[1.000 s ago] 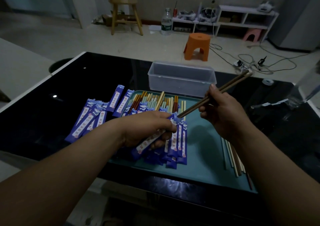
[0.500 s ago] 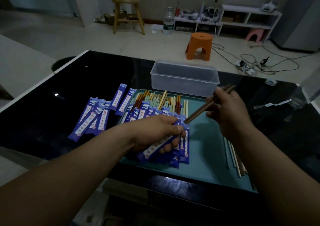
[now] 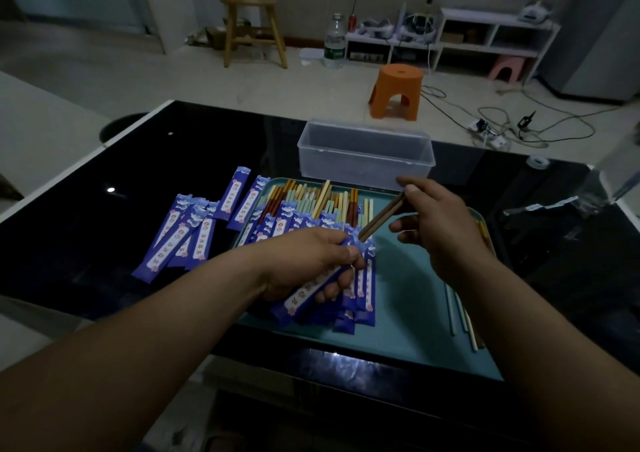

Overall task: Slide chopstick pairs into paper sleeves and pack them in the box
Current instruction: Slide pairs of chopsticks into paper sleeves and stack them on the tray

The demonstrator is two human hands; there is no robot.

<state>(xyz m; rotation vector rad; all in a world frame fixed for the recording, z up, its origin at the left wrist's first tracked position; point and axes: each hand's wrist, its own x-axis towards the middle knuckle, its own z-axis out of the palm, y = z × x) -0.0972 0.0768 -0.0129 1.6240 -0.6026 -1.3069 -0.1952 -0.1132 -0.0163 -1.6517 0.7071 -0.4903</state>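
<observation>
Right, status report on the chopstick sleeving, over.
Left hand grips blue sleeve. Right hand holds brown chopstick pair, ends in sleeve mouth. Clear box looks empty; nothing in the way.

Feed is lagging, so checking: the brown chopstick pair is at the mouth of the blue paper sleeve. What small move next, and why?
Probably push the brown wooden chopstick pair deeper into the blue paper sleeve. The right hand pinches their far end, part of their length shows outside the sleeve's mouth, and the left hand grips the sleeve steady.
</observation>
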